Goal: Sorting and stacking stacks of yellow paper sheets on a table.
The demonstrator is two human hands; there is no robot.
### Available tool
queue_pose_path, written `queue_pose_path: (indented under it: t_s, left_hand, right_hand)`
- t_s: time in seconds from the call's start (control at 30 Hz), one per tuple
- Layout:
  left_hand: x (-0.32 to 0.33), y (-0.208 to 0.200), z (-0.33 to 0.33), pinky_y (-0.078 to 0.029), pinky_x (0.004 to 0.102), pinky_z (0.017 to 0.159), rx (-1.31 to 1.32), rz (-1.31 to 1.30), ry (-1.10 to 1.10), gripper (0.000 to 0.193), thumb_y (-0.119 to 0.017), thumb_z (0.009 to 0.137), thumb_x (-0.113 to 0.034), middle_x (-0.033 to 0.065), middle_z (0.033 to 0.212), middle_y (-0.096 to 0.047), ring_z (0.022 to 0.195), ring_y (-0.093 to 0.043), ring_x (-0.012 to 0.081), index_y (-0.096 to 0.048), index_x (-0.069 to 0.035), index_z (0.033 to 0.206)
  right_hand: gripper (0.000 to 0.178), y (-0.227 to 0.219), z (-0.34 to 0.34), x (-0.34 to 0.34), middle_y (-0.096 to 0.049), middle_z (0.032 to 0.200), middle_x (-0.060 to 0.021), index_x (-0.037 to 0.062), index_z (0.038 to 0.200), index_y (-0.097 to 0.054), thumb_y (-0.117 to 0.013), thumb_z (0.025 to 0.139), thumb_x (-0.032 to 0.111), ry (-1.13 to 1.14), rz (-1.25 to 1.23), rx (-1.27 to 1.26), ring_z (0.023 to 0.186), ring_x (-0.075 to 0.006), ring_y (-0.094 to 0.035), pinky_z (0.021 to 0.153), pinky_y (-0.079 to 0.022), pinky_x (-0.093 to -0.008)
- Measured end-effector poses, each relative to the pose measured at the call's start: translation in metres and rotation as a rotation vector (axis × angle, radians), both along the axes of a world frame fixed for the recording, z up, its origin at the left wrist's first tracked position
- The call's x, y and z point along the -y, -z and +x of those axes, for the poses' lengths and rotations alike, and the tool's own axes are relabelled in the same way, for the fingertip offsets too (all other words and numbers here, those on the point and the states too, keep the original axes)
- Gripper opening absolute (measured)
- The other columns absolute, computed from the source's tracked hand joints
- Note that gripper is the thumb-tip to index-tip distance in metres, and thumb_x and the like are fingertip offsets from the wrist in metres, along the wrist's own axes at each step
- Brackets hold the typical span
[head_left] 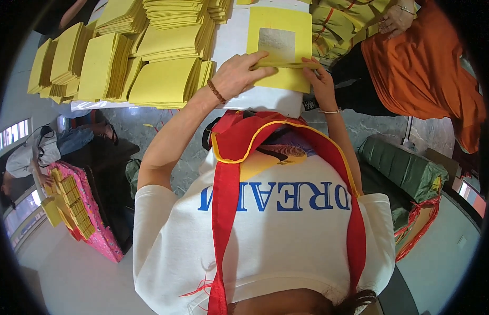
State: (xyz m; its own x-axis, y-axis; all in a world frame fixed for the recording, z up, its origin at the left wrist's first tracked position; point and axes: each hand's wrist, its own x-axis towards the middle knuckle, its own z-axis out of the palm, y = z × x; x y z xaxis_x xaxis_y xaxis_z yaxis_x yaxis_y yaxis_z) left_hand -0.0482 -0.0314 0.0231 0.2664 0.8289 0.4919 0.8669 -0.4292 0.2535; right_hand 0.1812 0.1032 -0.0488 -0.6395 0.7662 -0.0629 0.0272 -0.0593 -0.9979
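Observation:
A yellow paper sheet (256,32) with a silver square (276,43) in its middle lies on the white-covered table in front of me. Across its lower part runs a narrow folded yellow strip (289,65); whether it is a separate sheet or a fold of the same one, I cannot tell. My left hand (238,75), with a brown bead bracelet on the wrist, pinches the strip's left end between thumb and fingers. At the strip's right end the fingers of my right hand (321,84) close on it.
Several stacks of folded yellow paper (163,79) cover the table's left side. Bundles of yellow paper with red ties (339,23) lie at the far right, beside a person in orange (418,68). Another person (34,152) handles yellow paper at a pink-covered table (105,231).

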Motion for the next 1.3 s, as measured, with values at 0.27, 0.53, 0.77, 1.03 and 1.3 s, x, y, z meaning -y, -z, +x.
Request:
queue_pose_path:
  t_s: [0.27,0.53,0.77,1.03,1.3]
  left_hand:
    - [0.006,0.026,-0.006,-0.045,0.0365,0.084,-0.078,-0.223,0.097,0.047,-0.063,0.072,-0.008,0.0114,0.116,-0.054,0.095,-0.054,0.0272,-0.056,-0.014,0.118]
    - [0.005,0.025,-0.012,-0.043,0.0364,0.087,0.070,-0.278,0.106,0.045,-0.069,0.073,-0.017,0.0098,0.109,-0.057,0.100,-0.051,0.0281,-0.057,-0.011,0.115]
    - [0.000,0.022,-0.018,-0.046,0.0373,0.081,0.209,-0.347,0.080,0.019,-0.061,0.080,-0.013,0.0114,0.094,-0.062,0.091,-0.057,0.0295,-0.063,-0.006,0.097]
    - [-0.007,0.004,-0.017,-0.048,0.0388,0.068,0.453,-0.603,-0.163,0.023,-0.054,0.085,-0.025,0.0141,0.076,-0.064,0.073,-0.062,0.0311,-0.064,-0.004,0.090]
    - [-0.010,0.000,-0.022,-0.048,0.0369,0.064,0.454,-0.746,-0.125,0.023,-0.054,0.082,-0.023,0.0141,0.077,-0.065,0.069,-0.063,0.0274,-0.066,-0.004,0.088]
  right_hand:
    - [0.033,-0.004,0.001,-0.001,-0.043,0.135,-0.0119,0.0029,0.116,-0.058,-0.062,0.085,0.012,0.018,0.054,0.087,0.105,-0.0126,-0.053,0.087,-0.044,-0.0268]
    - [0.029,-0.009,-0.001,-0.003,-0.044,0.133,-0.0124,0.0030,0.111,-0.061,-0.063,0.083,0.012,0.031,-0.018,0.069,0.111,-0.0142,-0.051,0.087,-0.044,-0.0276]
    - [0.033,-0.009,-0.002,-0.002,-0.048,0.127,-0.0065,-0.0003,0.118,-0.056,-0.059,0.087,0.009,0.009,-0.014,0.031,0.103,-0.0115,-0.054,0.086,-0.044,-0.0237]
    - [0.026,-0.006,0.001,-0.006,-0.047,0.130,-0.0114,-0.0008,0.109,-0.060,-0.060,0.087,0.013,0.044,-0.148,0.010,0.117,-0.0162,-0.046,0.094,-0.039,-0.0283]
    - [0.025,0.000,0.002,-0.008,-0.049,0.128,-0.0112,-0.0015,0.105,-0.062,-0.059,0.088,0.017,0.061,-0.086,0.044,0.116,-0.0160,-0.045,0.097,-0.035,-0.0287]
